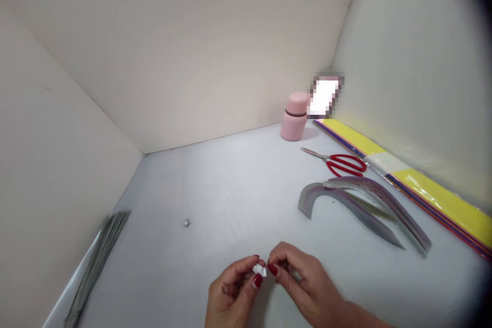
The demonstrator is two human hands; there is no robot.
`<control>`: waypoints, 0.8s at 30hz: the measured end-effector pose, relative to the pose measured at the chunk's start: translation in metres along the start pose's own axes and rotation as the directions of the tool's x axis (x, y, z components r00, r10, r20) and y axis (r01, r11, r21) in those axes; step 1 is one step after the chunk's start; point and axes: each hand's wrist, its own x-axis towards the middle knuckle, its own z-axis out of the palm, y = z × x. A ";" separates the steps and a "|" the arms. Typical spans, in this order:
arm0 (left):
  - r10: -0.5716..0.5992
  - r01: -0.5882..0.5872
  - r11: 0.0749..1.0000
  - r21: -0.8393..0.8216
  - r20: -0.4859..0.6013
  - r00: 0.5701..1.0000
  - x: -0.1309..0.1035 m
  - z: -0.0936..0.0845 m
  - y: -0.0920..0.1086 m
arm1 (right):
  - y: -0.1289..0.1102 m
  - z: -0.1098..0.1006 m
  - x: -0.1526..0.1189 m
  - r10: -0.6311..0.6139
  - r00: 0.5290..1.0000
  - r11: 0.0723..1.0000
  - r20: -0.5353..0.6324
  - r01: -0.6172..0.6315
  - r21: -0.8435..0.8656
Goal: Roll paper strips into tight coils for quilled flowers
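Observation:
My left hand [236,287] is closed in a pinch, with a small white folded piece of paper [259,270] between thumb and forefinger. Just to its right, my right hand [298,277] has thumb and forefinger pressed together. Whether anything is between those fingertips is too small to make out. Farther left on the table lies a small silvery faceted piece [186,223]. Curved bundles of thin grey-purple paper strips [369,200] lie to the right, beyond my right hand.
Red-handled scissors [333,159] lie behind the strips. A pink flask [294,118] stands at the back near a blurred-out screen [325,97]. Packs of coloured sheets [415,179] line the right wall. A bundle of thin greenish-grey stems [96,266] lies at the left edge.

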 end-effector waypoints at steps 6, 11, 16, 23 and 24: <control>0.071 -0.066 0.992 0.111 -0.043 0.997 -0.001 -0.002 -0.003 | 0.006 0.008 0.000 0.290 0.945 0.871 0.153 -0.327 0.367; 0.154 -0.149 0.969 0.195 -0.010 0.988 -0.001 -0.004 -0.010 | 0.006 0.010 0.000 0.293 0.944 0.846 0.150 -0.329 0.419; 0.165 -0.159 0.982 0.099 -0.055 0.985 0.000 -0.004 -0.020 | 0.002 0.012 0.002 0.331 0.923 0.762 0.194 -0.383 0.522; 0.303 -0.285 0.919 0.271 -0.027 0.953 0.001 -0.010 -0.025 | 0.004 0.015 0.000 0.310 0.929 0.746 0.201 -0.369 0.555; 0.359 -0.340 0.883 0.323 0.001 0.933 0.001 -0.011 -0.025 | 0.005 0.015 0.000 0.305 0.931 0.757 0.202 -0.366 0.542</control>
